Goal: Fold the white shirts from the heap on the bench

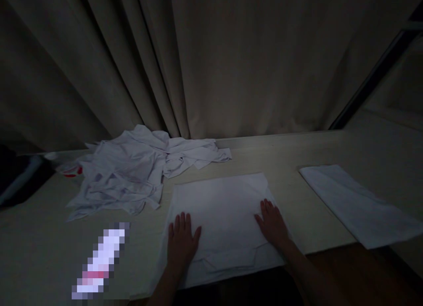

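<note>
A white cloth garment (224, 213) lies folded into a rough rectangle in front of me, its lower edge at the table's front. My left hand (181, 242) rests flat on its left side, fingers spread. On its right side lies my right hand (272, 222), also flat with the fingers apart. Neither hand grips anything. Folded layers show along the garment's near edge, between my wrists. The dim light hides what kind of garment it is.
A crumpled heap of white clothes (125, 174) lies at the back left. Another folded white cloth (357, 204) lies on the right, reaching the table's edge. A blurred-out item (101, 262) is at the front left. Beige curtains (257, 64) hang behind the pale table (284, 154).
</note>
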Available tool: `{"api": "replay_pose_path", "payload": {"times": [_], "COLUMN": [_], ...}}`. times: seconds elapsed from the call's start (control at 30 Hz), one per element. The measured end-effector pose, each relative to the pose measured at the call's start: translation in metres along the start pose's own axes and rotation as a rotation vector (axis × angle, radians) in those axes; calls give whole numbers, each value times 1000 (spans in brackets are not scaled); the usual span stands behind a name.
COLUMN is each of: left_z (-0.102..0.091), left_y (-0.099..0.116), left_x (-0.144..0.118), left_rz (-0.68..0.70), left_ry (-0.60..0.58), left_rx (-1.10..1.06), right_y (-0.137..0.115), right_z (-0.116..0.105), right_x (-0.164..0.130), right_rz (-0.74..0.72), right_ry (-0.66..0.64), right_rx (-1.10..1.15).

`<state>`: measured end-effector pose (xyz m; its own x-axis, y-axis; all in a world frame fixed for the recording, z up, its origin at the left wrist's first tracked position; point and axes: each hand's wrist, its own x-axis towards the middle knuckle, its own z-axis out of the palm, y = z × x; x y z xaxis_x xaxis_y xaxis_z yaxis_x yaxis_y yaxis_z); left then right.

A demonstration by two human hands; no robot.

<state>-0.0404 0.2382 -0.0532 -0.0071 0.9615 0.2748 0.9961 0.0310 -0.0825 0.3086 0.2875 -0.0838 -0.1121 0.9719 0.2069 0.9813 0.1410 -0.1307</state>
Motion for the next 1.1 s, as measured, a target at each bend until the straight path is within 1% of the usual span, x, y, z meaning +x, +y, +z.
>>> {"api": "replay_pose_path", "payload": {"times": [0.17,0.33,0.4,0.47,0.53,0.6,0.67,0.77,0.9,0.97,1.03,1.1], "left_z": [0,-5,-8,-9,-7,-2,4,13,16,10,-4,-20], "left_y": [0,0,3,7,9,7,2,-4,-1,-5,-19,-43], "left_x": [-4,1,8,18,30,41,48,48,42,43,49,58], "left_rz": [-11,-6,23,73,116,115,61,-43,-81,-89,-134,-275], "left_ry": [-31,-27,5,46,74,87,85,49,1,-27,-43,-54], "left_rx": [37,28,8,-30,-59,-49,-10,30,-12,-52,-112,-224], "right_y": [2,5,6,7,6,7,10,17,22,22,25,30], "right_z": [2,1,-2,-6,-9,-8,-3,8,17,12,2,-13], "right_x": [-4,1,8,20,35,49,59,64,57,55,56,60], "right_rz": [19,51,42,-6,-48,-52,-23,12,3,7,17,38], "right_ry": [9,34,50,62,71,63,32,-9,27,52,74,78], "right_rx": [-20,23,23,17,14,16,19,27,12,-31,-72,-78]}}
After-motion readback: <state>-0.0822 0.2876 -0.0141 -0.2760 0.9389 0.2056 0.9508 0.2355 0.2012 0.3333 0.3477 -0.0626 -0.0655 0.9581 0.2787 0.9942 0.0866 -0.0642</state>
